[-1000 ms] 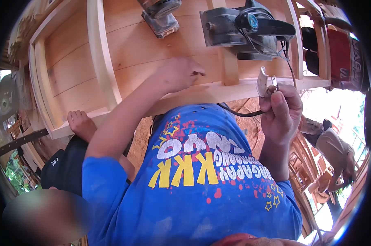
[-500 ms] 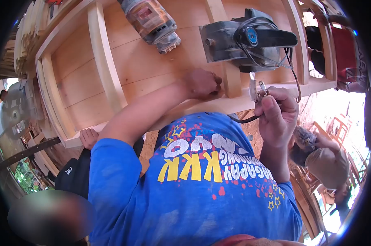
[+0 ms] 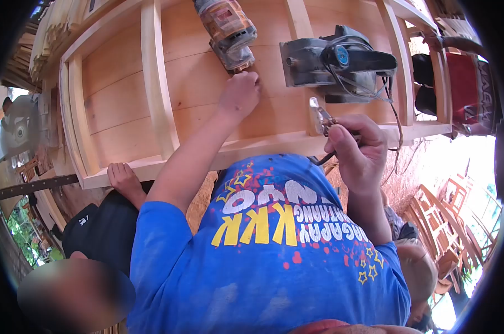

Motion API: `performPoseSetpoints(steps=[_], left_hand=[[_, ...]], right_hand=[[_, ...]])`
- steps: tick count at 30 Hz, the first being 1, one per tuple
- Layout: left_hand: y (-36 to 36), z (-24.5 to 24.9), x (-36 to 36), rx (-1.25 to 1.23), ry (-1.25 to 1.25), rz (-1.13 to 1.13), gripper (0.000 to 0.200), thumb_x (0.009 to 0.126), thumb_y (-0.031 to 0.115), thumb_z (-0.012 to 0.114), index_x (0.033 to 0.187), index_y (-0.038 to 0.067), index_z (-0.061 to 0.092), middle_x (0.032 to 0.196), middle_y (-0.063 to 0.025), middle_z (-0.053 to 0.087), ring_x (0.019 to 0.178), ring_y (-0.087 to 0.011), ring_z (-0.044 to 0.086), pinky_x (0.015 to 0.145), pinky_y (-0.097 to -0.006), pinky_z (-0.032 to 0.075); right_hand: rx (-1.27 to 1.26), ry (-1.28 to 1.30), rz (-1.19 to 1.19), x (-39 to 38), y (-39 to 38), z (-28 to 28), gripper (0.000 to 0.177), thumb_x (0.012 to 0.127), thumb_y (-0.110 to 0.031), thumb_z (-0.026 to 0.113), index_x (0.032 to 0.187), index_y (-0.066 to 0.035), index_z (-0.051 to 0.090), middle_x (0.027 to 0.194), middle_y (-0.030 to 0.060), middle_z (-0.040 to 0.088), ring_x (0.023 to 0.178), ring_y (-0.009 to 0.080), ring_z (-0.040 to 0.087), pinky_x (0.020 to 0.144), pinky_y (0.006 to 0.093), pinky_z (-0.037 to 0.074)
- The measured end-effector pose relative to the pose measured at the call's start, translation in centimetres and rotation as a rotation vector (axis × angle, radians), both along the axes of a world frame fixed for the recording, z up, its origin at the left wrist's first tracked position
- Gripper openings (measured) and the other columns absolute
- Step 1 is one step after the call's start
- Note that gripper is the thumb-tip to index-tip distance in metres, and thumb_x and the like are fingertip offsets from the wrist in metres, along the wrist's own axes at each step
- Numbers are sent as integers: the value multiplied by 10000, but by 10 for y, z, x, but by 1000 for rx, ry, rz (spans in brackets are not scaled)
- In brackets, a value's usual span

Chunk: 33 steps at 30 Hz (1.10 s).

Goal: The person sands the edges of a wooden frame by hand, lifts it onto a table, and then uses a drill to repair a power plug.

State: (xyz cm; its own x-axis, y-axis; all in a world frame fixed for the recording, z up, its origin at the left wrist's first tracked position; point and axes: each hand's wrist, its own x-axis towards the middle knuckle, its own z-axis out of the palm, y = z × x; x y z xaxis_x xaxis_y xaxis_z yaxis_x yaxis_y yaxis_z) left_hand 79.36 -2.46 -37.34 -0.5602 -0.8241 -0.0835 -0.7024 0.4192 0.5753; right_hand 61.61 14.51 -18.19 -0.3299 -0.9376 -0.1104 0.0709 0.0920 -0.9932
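My left hand [image 3: 242,93] is closed, its fingertips just below the metal end of an orange-and-grey power tool [image 3: 228,25]. What it holds, if anything, is hidden. My right hand [image 3: 359,147] pinches the end of a dark cable [image 3: 325,158], where small metal parts and a pale piece [image 3: 317,111] stick up past the fingers. Above that hand, a black power tool with a blue round label [image 3: 341,54] lies on its side, its cord looped over it. Both tools rest inside a wooden frame with a boarded panel [image 3: 115,100].
A co-worker's hand [image 3: 124,179] rests on the frame's near left edge, beside a dark garment. Another person in red [image 3: 464,83] stands at the right. A person in a beige top [image 3: 418,270] is low at the right, near wooden chairs [image 3: 449,222]. Stacked wood strips [image 3: 57,42] lie upper left.
My left hand has moved up and left from the frame's near rail to the orange tool's end. My right hand has shifted slightly left with the cable end. The view has shifted a little.
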Motion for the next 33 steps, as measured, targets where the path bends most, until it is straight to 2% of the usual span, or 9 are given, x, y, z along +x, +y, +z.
performPoseSetpoints(steps=[3,9,12,14,17,20,23,29,33], left_hand=[[4,1,7,-11,135,39,196,882,122,700,1049,21,715,954,-183,731,869,-323,724,799,-410,576],[22,41,49,328,387,378,333,921,163,712,1211,7,663,995,-108,752,893,-161,717,803,-322,566],[61,108,52,761,757,439,445,956,219,713,1325,13,574,1122,-99,731,1019,-170,697,855,-331,564],[87,149,46,853,957,276,517,984,244,698,1397,17,485,1231,-120,691,1100,-195,674,917,-352,562],[116,171,31,826,1262,247,434,1010,165,662,1371,-10,496,1221,-139,676,1104,-172,658,945,-309,545],[121,164,34,830,1321,315,389,1022,140,639,1356,-9,505,1184,-133,688,1083,-177,675,960,-319,561],[123,161,47,1023,1391,387,330,1041,106,582,1349,10,512,1210,-151,681,1115,-222,681,983,-393,570],[132,161,59,998,1524,497,258,1030,107,605,1264,0,605,1153,-155,705,1059,-217,702,959,-383,580],[131,166,62,928,1599,578,244,1011,88,638,1228,-23,640,1115,-131,711,1002,-185,707,883,-319,602]], right_hand=[[12,21,11,4,2,7,117,937,-64,733,1006,29,713,828,64,706,685,78,659,586,208,482],[-22,69,-77,13,10,7,121,940,-72,735,1010,24,714,797,40,700,687,58,646,581,197,470],[8,118,-122,26,4,9,120,938,-72,737,1007,24,715,797,38,702,686,49,638,577,192,466],[32,131,-107,38,-2,5,118,935,-68,739,1004,25,715,794,37,704,683,49,634,577,195,471],[-104,283,-62,58,-13,-4,103,935,-51,729,998,29,717,797,48,707,667,62,638,574,217,488],[-212,410,-6,73,-18,-11,89,893,-6,734,971,32,718,834,98,702,681,119,668,582,258,512],[-244,469,47,83,-18,-12,98,866,17,737,962,27,721,848,117,696,703,157,685,589,271,520],[-340,544,112,97,-23,-9,132,853,24,741,985,19,731,848,127,691,720,203,700,611,284,540],[-381,538,148,104,-28,-8,184,841,10,760,1023,19,736,905,139,694,726,213,703,627,292,556]])
